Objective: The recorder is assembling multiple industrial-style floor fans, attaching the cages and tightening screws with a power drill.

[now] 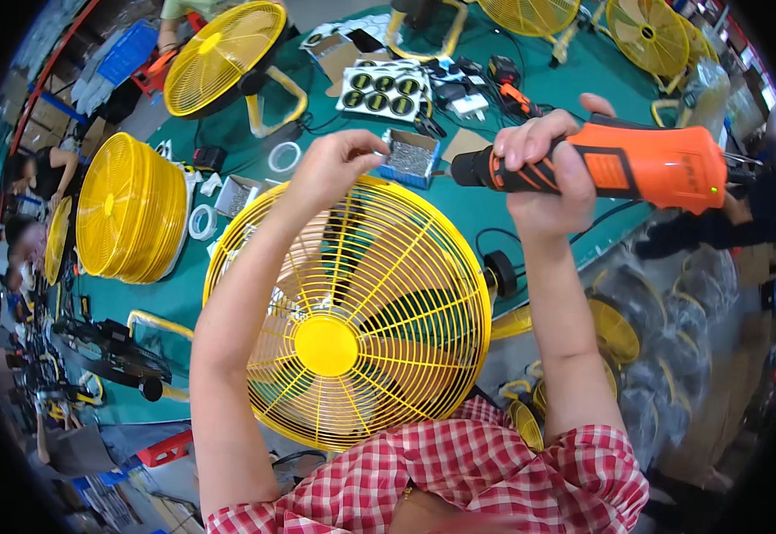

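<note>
My right hand (544,173) grips an orange and black cordless electric screwdriver (624,162), its bit pointing left. Over the far edge of a yellow fan (326,345), my left hand (334,167) has its thumb and fingertips pinched together. Whatever is between those fingertips is too small to make out. Just right of them stands a small blue box (404,177) of metal screws. The fan lies in front of me with its round wire grille facing up, and dark blades show through the wires.
Stacked yellow grilles (130,209) stand at the left on the green table (236,147). Another yellow fan (219,58) stands behind them. Tape rolls (284,157), a sheet of round black labels (381,92) and a second screw box (235,196) lie around. Wrapped fan parts crowd the right.
</note>
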Demonstrator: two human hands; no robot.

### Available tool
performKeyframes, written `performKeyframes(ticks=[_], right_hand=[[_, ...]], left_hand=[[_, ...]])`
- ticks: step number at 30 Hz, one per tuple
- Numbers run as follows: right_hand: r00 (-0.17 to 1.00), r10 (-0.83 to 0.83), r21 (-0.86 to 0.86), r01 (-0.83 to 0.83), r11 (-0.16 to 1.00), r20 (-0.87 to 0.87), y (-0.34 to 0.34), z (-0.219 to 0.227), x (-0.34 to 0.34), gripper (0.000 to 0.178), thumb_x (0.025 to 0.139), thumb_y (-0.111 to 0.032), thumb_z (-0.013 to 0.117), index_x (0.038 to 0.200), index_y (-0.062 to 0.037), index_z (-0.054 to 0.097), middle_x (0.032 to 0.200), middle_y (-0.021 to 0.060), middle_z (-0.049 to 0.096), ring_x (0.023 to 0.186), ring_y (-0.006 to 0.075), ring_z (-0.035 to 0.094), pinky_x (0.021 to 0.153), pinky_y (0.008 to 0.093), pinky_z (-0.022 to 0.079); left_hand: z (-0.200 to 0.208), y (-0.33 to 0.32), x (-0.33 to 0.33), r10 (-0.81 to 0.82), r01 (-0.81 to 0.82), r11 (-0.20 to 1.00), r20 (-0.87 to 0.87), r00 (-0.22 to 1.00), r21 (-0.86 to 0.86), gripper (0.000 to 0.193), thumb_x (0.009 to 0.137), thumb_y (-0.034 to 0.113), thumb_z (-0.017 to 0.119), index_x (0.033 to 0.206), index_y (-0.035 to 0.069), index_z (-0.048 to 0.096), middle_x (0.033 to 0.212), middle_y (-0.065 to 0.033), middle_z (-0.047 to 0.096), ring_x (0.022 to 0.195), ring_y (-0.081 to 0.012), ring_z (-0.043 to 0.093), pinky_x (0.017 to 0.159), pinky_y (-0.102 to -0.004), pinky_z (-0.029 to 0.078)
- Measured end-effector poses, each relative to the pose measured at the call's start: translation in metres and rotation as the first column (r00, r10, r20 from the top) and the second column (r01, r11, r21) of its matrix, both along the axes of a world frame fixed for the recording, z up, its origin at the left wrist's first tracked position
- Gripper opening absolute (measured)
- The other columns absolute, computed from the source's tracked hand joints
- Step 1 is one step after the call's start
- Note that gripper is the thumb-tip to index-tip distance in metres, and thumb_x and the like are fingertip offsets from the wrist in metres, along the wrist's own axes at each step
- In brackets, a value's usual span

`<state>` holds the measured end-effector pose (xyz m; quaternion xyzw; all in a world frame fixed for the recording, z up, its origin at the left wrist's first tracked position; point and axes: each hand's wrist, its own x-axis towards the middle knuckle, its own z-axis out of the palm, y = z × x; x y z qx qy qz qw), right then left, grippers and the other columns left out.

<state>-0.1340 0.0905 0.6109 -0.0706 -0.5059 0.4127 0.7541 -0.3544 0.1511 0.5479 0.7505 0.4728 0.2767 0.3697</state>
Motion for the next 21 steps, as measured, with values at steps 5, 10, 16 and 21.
performKeyframes(ticks=[5, 10, 16, 21], right_hand=[[0.992, -0.101, 0.058, 0.097, 0.994, 0.071, -0.015, -0.002, 0.055, 0.05, 0.081, -0.011, 0.051, 0.123, -0.007, 0.025, 0.073, 0.0089, 0.049, 0.063, 0.0206, 0.052, 0.065, 0.039, 0.045], [0.983, -0.18, -0.041, 0.181, 0.983, 0.028, -0.029, -0.029, 0.087, 0.054, 0.082, -0.021, 0.06, 0.124, -0.0109, 0.028, 0.071, 0.0066, 0.048, 0.06, 0.0195, 0.051, 0.061, 0.0366, 0.044], [0.974, -0.218, -0.259, 0.195, 0.946, -0.062, -0.05, -0.089, 0.13, 0.048, 0.078, -0.019, 0.068, 0.111, -0.0109, 0.034, 0.067, 0.006, 0.049, 0.056, 0.0186, 0.051, 0.056, 0.0342, 0.044], [0.936, -0.335, -0.488, 0.245, 0.838, -0.106, -0.066, -0.124, 0.173, 0.054, 0.072, -0.024, 0.07, 0.111, -0.0099, 0.035, 0.066, 0.0078, 0.049, 0.053, 0.0208, 0.05, 0.052, 0.0343, 0.045]], left_hand=[[0.009, 0.02, 0.024, -0.023, 0.033, 0.998, -0.2, 0.98, 0.048, 0.018, 0.08, 0.02, 0.064, 0.085, 0.003, 0.067, 0.073, -0.0092, 0.06, 0.064, -0.016, 0.055, 0.062, -0.0286, 0.044], [-0.029, 0.076, 0.058, -0.171, 0.26, 0.963, -0.584, 0.793, 0.071, 0.02, 0.079, 0.024, 0.062, 0.09, 0.009, 0.066, 0.084, -0.0135, 0.063, 0.079, -0.0287, 0.06, 0.069, -0.0379, 0.046], [-0.116, 0.145, 0.122, -0.398, 0.443, 0.867, -0.853, 0.338, -0.228, 0.02, 0.077, 0.019, 0.06, 0.095, 0.013, 0.066, 0.09, -0.0121, 0.065, 0.083, -0.0307, 0.061, 0.072, -0.0391, 0.048], [-0.21, 0.174, 0.138, -0.288, 0.262, 0.94, -0.92, 0.267, -0.218, 0.02, 0.073, 0.011, 0.056, 0.087, 0.002, 0.066, 0.093, -0.0193, 0.063, 0.091, -0.0315, 0.061, 0.075, -0.0405, 0.05]])
